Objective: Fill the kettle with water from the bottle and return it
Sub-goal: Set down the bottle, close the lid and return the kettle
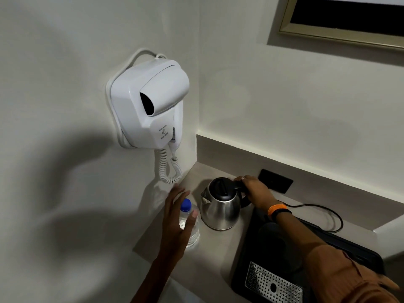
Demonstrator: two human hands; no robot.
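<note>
1. Head view: a person is standing at a counter (218,259) in a wall corner, gripping the handle of a steel kettle (220,206) with the right hand (255,192), fingers wrapped around it.
2. The kettle is sitting on the counter, off the black tray (273,270) where its base appears to be; its lid is lying shut.
3. The left hand (177,215) is reaching with fingers spread around the bottle (189,221), thumb at its side; whether it is gripping yet cannot be told.
4. The bottle is standing upright just beside the kettle, blue cap (186,204) on.
5. Judging by this, uncapping, pouring and returning the kettle are all remaining.
</note>
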